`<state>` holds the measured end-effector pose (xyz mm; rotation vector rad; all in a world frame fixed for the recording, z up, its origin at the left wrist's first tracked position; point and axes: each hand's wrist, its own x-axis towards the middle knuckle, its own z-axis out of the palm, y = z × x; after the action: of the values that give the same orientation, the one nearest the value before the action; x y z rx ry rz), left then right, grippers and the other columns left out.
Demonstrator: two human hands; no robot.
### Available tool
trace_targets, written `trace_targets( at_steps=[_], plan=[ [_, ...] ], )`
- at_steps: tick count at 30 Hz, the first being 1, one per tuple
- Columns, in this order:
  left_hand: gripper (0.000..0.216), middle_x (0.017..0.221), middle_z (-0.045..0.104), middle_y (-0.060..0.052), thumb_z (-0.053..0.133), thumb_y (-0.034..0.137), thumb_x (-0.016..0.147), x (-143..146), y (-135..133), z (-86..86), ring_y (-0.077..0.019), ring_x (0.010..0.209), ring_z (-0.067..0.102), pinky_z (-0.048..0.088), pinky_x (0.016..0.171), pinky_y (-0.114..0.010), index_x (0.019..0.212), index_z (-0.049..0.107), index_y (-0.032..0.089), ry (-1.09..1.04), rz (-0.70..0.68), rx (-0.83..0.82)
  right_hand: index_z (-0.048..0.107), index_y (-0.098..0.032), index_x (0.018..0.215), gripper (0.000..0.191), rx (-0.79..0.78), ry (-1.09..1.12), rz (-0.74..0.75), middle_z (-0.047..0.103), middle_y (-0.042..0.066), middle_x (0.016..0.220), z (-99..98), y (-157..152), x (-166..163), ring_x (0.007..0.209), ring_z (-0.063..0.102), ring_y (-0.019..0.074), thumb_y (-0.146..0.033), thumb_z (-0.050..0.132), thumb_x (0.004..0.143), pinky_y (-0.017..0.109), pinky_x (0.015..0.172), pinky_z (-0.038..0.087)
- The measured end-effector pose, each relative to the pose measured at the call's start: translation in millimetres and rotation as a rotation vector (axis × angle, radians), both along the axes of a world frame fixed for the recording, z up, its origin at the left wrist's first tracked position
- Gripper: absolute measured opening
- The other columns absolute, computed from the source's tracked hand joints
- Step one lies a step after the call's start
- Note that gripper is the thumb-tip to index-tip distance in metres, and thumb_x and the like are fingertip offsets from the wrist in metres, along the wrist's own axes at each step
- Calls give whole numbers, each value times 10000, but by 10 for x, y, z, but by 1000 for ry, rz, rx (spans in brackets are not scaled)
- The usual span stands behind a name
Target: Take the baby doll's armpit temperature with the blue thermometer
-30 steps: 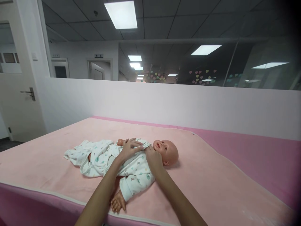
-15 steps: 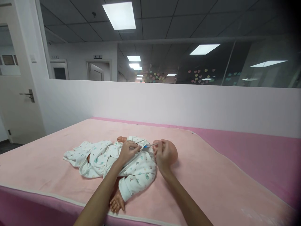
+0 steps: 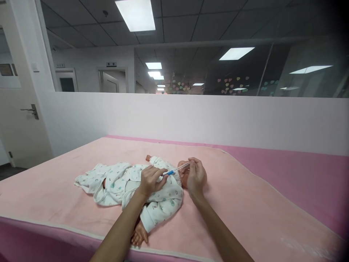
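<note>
A baby doll (image 3: pixel 152 194) in a white patterned sleepsuit lies on its back on a pink blanket (image 3: pixel 240 207), head to the right. My right hand (image 3: pixel 195 177) covers the doll's face and pinches one end of a thin thermometer-like stick (image 3: pixel 176 170) with a blue tip. My left hand (image 3: pixel 149 179) rests on the doll's chest, fingers curled on the sleepsuit collar beside the blue tip. The doll's bare hand (image 3: pixel 139 238) lies near the front edge.
The blanket covers a wide pink bed (image 3: pixel 308 182) against a white half-wall (image 3: pixel 191 120) with glass above. A white door (image 3: pixel 19 109) stands at the left. The bed's front edge runs just below the doll's hand.
My right hand has drawn a thin blue-tipped stick out from the doll's collar and lifted it over the face. The left hand slid slightly lower on the chest.
</note>
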<state>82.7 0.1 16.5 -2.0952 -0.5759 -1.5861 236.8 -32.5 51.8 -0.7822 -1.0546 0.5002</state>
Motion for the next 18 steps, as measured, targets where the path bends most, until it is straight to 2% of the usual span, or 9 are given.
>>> trace_targets(
  at_steps=[2, 5, 7, 10, 14, 18],
  plan=[
    [190, 657, 615, -6, 475, 181, 809, 26, 7, 13, -111, 574, 533, 408, 606, -243, 979, 561, 175, -91, 8, -101, 505, -184, 903, 296, -15, -106, -130, 536, -38, 583, 140, -66, 145, 448, 481, 91, -450, 399, 827, 203, 432, 400],
    [299, 856, 633, -48, 407, 199, 849, 83, 31, 38, -147, 788, 566, 430, 739, -273, 1132, 502, 184, -46, 19, -328, 578, -191, 911, 273, -96, -512, -261, 596, -2, 682, 227, -197, 406, 544, 531, 106, -380, 394, 839, 216, 513, 420],
    [339, 974, 621, -55, 408, 233, 851, 120, 52, 41, -177, 919, 543, 417, 810, -306, 1182, 480, 215, 110, 6, -471, 606, -222, 905, 243, -146, -857, -249, 631, 3, 748, 134, -281, 537, 592, 559, 119, -313, 390, 844, 224, 533, 422],
    [337, 1019, 624, -48, 403, 277, 852, 154, 73, 23, -199, 955, 532, 397, 843, -337, 1167, 514, 236, 315, 0, -638, 628, -247, 860, 231, -158, -1225, -320, 642, 13, 791, -172, -388, 635, 654, 581, 130, -254, 397, 855, 231, 556, 438],
    [346, 989, 633, -48, 392, 295, 848, 158, 66, 24, -202, 931, 529, 381, 834, -334, 1158, 532, 226, 339, 28, -745, 555, -210, 1024, 219, -125, -1305, -468, 563, 55, 1061, -523, -482, 710, 894, 555, 146, -324, 466, 860, 317, 766, 476],
    [355, 948, 605, -34, 408, 285, 834, 151, 43, 67, -190, 909, 509, 371, 796, -311, 1171, 517, 264, 352, 24, -735, 526, -223, 1069, 243, -101, -1324, -486, 522, 58, 1134, -589, -410, 708, 953, 531, 153, -334, 466, 862, 347, 808, 467]
  ],
)
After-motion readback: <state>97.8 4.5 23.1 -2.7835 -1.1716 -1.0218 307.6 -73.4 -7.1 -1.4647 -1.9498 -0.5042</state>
